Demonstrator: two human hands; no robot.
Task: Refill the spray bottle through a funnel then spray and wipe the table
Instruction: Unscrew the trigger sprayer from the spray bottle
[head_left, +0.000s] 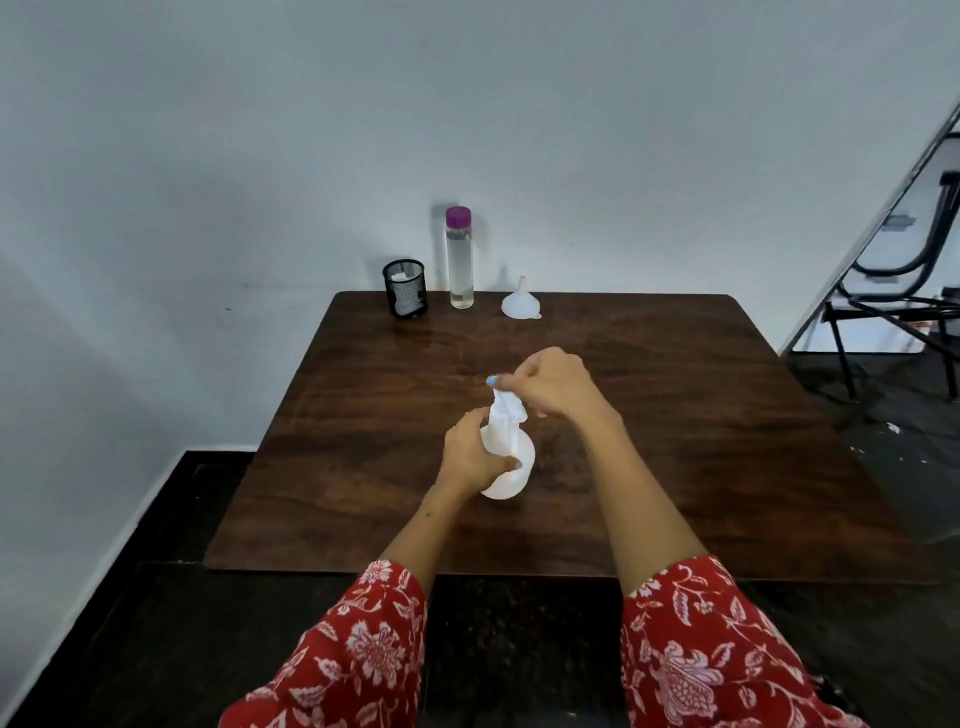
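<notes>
— So, where is your spray bottle (511, 467) now?

— Mid-bench (675, 415), upright. Your left hand (475, 454) wraps its curled fingers round the white body from the left, and your right hand (553, 387) pinches the spray head (505, 402) from above; a small blue tip shows at the head's far end.

— And the rest?

— Along the far edge, well apart from your hands: the white funnel (521, 304) sits mouth-down, spout up. Left of it the clear bottle (460, 260) with the purple cap stands upright, and further left a black mesh cup (405, 287) with something white inside.
</notes>
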